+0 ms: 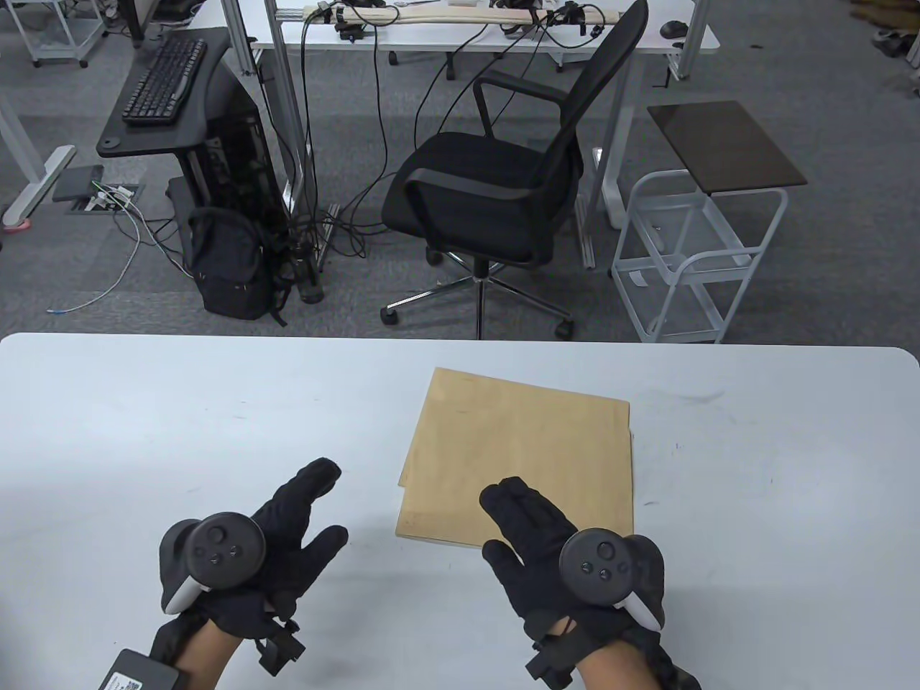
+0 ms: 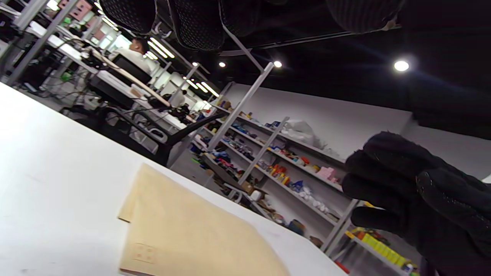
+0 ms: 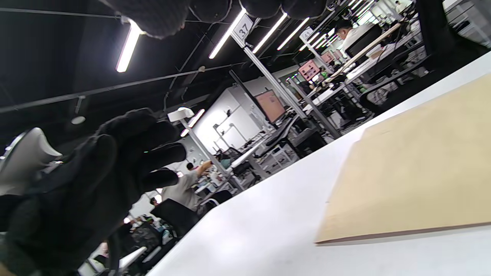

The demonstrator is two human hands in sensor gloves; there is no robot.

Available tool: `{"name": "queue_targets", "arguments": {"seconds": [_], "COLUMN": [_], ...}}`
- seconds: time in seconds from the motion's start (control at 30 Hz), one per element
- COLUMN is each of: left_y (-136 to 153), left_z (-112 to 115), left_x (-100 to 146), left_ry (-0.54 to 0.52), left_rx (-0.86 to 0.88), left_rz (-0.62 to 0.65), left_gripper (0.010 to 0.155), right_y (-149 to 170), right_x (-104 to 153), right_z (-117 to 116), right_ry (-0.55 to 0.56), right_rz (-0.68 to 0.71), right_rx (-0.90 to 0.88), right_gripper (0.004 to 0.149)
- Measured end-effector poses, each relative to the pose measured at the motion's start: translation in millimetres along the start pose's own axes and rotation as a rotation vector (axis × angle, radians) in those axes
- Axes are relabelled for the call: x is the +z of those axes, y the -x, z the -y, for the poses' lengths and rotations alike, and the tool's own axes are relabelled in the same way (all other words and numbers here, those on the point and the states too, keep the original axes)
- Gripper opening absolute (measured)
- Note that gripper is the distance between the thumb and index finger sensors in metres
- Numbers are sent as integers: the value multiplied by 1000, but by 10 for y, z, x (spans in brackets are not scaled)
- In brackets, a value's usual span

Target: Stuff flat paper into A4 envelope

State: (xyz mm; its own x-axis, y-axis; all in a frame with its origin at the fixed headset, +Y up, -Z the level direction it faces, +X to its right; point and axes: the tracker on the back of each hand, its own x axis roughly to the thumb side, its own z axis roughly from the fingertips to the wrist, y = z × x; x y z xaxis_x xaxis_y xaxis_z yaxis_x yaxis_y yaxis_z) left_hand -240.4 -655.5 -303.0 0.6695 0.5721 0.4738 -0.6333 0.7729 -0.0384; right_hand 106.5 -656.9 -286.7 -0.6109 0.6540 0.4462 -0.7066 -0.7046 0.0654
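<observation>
A brown A4 envelope (image 1: 521, 449) lies flat on the white table (image 1: 215, 402), right of centre. A sliver of white paper (image 1: 632, 440) shows along its right edge. My left hand (image 1: 302, 517) hovers open and empty to the left of the envelope, fingers spread. My right hand (image 1: 514, 521) is open and empty, its fingers over the envelope's near edge; I cannot tell if they touch it. The envelope also shows in the left wrist view (image 2: 184, 230) and in the right wrist view (image 3: 414, 172). The right hand (image 2: 418, 199) shows in the left wrist view, the left hand (image 3: 96, 172) in the right wrist view.
Beyond the table's far edge stand a black office chair (image 1: 503, 187), a white wire cart (image 1: 690, 251) and a black backpack (image 1: 230, 262) on the floor.
</observation>
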Motion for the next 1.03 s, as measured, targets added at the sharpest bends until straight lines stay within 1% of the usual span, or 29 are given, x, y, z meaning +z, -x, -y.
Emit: {"name": "queue_targets", "arguments": {"seconds": [0.13, 0.27, 0.37, 0.73, 1.03], "left_y": [-110, -156, -160, -140, -78], "left_z": [68, 152, 215, 250, 270], "left_x": [22, 30, 30, 23, 16], "left_ry": [16, 36, 53, 58, 68], "left_rx": [36, 64, 50, 33, 19], "left_rz": [48, 71, 77, 73, 57], "left_gripper": [79, 78, 78, 77, 76], "right_y": [-32, -7, 8, 87, 94], "right_x": [75, 119, 138, 152, 145], "right_z": [-40, -51, -26, -22, -73], "right_ry": [-15, -21, -13, -32, -57], "right_rz": [32, 55, 61, 45, 36], "right_rx": [-92, -138, -158, -151, -125], "right_gripper": [63, 64, 64, 63, 63]}}
